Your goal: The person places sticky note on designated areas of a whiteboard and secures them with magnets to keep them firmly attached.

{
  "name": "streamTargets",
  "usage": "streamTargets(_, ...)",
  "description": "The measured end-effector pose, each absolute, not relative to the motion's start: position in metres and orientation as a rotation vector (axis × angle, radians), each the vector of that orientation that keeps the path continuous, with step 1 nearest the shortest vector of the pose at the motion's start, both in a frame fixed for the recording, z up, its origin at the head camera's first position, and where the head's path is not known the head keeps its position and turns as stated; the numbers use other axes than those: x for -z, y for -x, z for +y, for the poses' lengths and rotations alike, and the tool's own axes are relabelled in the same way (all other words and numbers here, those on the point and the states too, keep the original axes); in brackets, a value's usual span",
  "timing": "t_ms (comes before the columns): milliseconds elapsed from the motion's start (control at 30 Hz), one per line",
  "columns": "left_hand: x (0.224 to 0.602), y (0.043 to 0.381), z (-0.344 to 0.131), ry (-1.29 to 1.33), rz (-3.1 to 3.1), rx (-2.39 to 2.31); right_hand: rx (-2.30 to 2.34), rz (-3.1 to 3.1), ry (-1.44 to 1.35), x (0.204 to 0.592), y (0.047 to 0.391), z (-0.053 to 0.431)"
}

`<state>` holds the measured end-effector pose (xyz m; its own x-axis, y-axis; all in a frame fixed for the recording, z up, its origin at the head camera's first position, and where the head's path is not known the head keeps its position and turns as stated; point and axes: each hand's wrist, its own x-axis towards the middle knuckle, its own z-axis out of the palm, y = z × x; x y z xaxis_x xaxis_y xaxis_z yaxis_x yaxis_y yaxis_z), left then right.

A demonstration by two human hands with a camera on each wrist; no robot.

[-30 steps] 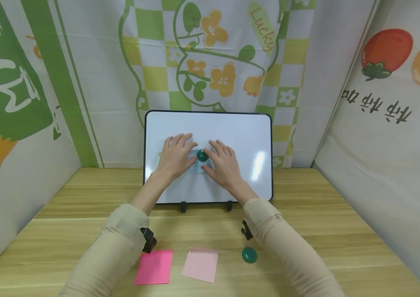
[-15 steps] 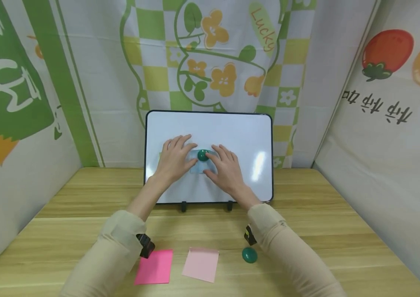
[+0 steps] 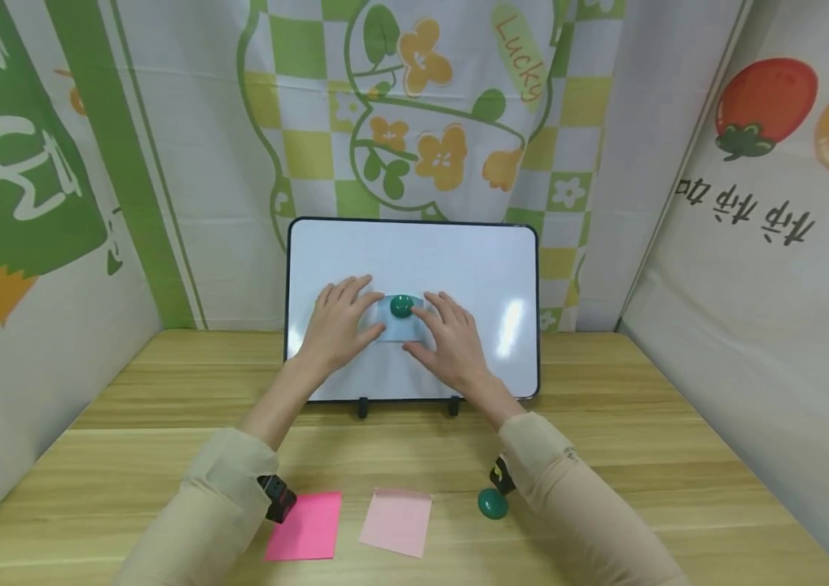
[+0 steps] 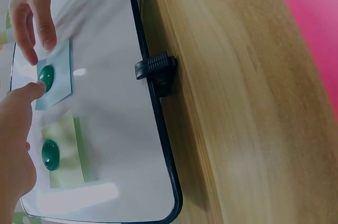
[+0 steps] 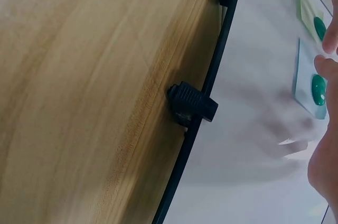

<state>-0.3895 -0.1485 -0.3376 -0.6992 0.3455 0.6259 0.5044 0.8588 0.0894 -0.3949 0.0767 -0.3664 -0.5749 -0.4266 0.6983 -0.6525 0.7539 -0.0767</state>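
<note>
A green round magnet (image 3: 401, 306) sits on the upper part of a light blue sticky note (image 3: 401, 330), flat against the upright whiteboard (image 3: 473, 268). My left hand (image 3: 335, 327) is spread at the note's left side, thumb and fingers apart. On the other side, my right hand (image 3: 454, 340) has loosely bent fingers near the note's right edge, with nothing held. Whether any fingertip touches the note or board is hard to tell. In the left wrist view, a pale green note (image 4: 71, 155) carries another green magnet (image 4: 50, 155); my left hand hides it from the head view.
On the wooden table (image 3: 400, 452) lie a hot pink note (image 3: 312, 525), a pale pink note (image 3: 396, 522) and a loose green magnet (image 3: 492, 504) beside the right sleeve. Black clips (image 3: 362, 407) hold the board's bottom edge. Printed curtains enclose the back and sides.
Both hands have drawn apart, the left one leftward and the right one slightly right and down. More of the blue note and its magnet now shows; the magnet stays on the board.
</note>
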Motion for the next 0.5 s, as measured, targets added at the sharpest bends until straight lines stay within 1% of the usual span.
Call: streamTargets(500,0.342,0.378,-0.152,0.641,-2.367,0.485,-0.518,-2.290,-0.787,0.370,0.384,0.083)
